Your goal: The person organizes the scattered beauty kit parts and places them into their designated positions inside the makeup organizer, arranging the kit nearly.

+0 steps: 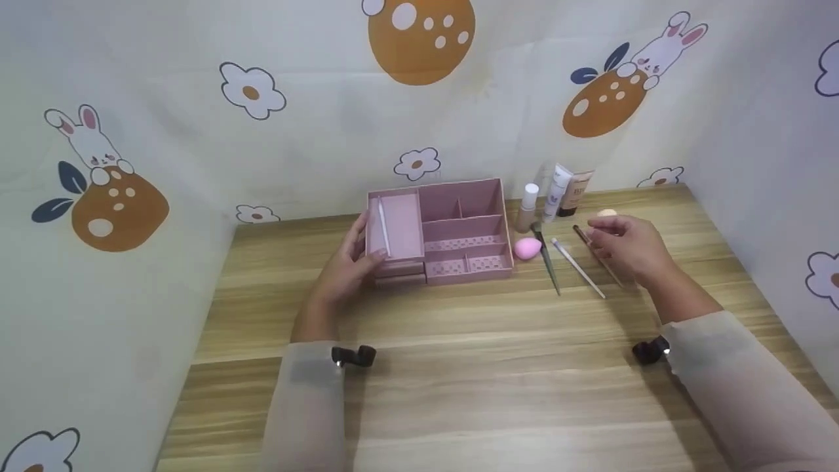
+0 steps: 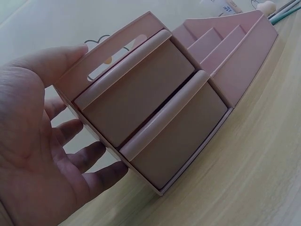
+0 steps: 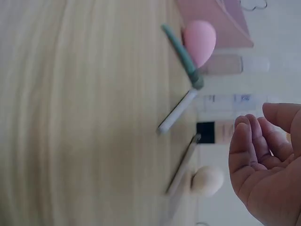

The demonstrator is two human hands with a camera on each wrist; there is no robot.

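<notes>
A pink desktop organizer (image 1: 465, 226) stands at the back of the table, with open compartments on its right and two drawers (image 2: 178, 132) on its left. My left hand (image 1: 351, 262) grips its left side, the thumb over the top edge and the fingers against the side wall. On the organizer's flat top lies a thin white stick (image 1: 384, 226). My right hand (image 1: 632, 249) hovers with loosely curled fingers over the right end of the makeup things, holding nothing. Nearest to it are a brown-handled brush (image 1: 598, 254) and a beige makeup sponge (image 3: 208, 181), partly covered in the head view.
Between organizer and right hand lie a pink makeup sponge (image 1: 527, 248), a green brush (image 1: 547, 262) and a white brush (image 1: 579, 269). Behind them stand a bottle with a white cap (image 1: 529, 196), a white tube (image 1: 556, 193) and a beige tube (image 1: 577, 191). A patterned cloth wall (image 1: 314, 151) borders the table.
</notes>
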